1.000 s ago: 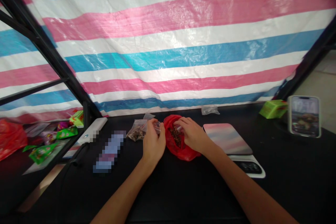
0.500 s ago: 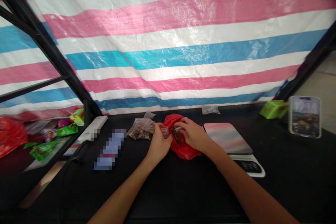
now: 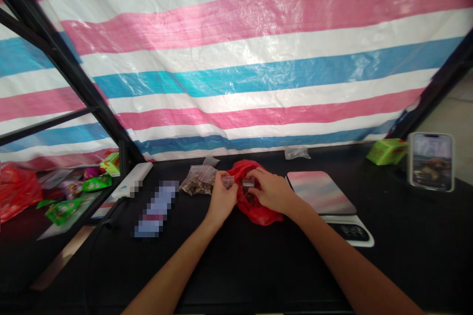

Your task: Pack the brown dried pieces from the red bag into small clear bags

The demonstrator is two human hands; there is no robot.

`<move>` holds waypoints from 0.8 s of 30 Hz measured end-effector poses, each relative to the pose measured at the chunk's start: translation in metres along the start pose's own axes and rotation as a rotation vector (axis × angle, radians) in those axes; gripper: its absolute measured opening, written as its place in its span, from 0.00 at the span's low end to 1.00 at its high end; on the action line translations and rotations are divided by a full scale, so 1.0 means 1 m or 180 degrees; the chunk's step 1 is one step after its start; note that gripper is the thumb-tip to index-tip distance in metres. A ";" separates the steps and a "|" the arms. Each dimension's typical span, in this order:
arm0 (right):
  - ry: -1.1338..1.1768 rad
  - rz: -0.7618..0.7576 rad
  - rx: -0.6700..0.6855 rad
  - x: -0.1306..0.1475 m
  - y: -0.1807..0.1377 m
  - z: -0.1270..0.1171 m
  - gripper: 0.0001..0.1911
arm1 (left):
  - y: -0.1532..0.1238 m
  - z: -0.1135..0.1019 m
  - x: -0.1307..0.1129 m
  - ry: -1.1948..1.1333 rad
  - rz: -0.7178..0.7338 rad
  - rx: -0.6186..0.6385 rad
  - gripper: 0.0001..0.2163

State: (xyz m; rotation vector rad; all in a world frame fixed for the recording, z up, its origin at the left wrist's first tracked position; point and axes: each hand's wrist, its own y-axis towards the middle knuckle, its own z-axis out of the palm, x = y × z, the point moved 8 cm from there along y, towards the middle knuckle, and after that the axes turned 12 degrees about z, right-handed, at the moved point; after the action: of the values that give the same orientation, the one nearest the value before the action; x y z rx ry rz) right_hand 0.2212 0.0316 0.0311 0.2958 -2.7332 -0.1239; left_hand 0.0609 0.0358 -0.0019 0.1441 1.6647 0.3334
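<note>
My left hand (image 3: 223,194) pinches a small clear zip bag (image 3: 229,181) by its top, at the left rim of a red plastic bag (image 3: 260,215). The red bag lies open, with dark brown loose bits (image 3: 251,198) inside. Over its mouth my right hand (image 3: 271,190) reaches down with bent fingers, closed round a small clear piece (image 3: 248,183) whose kind I cannot make out. Left of my left hand lie several filled zip bags (image 3: 197,180) holding similar brown bits. The fingertips of my right hand are partly hidden.
A kitchen scale (image 3: 321,192) lies right of the red bag. Farther right are a green box (image 3: 387,151) and a propped phone (image 3: 431,162). A clear plastic bag (image 3: 296,152) lies at the back. Leftward are a white power strip (image 3: 133,179) and a black frame post (image 3: 107,123).
My left hand has shifted slightly left with the small zip bag. My right hand stays at the red bag, and the clear piece between its fingers has moved a little left.
</note>
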 end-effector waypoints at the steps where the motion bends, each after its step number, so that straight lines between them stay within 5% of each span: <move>1: 0.0005 -0.0010 -0.0013 0.001 0.000 0.000 0.14 | 0.000 0.001 0.001 0.0009 -0.0026 0.0023 0.14; 16: 0.0220 -0.0217 -0.0029 0.010 -0.001 -0.002 0.21 | 0.000 0.006 0.002 -0.0276 -0.0162 0.0013 0.10; 24: 0.0688 0.0207 -0.0081 0.000 0.004 -0.011 0.19 | -0.005 -0.005 -0.029 0.1611 0.0976 0.0192 0.18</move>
State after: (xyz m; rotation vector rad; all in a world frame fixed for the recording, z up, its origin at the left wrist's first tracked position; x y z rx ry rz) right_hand 0.2246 0.0354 0.0417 0.2003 -2.5219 -0.1024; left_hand 0.0597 0.0223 0.0251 0.3877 2.1582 0.5868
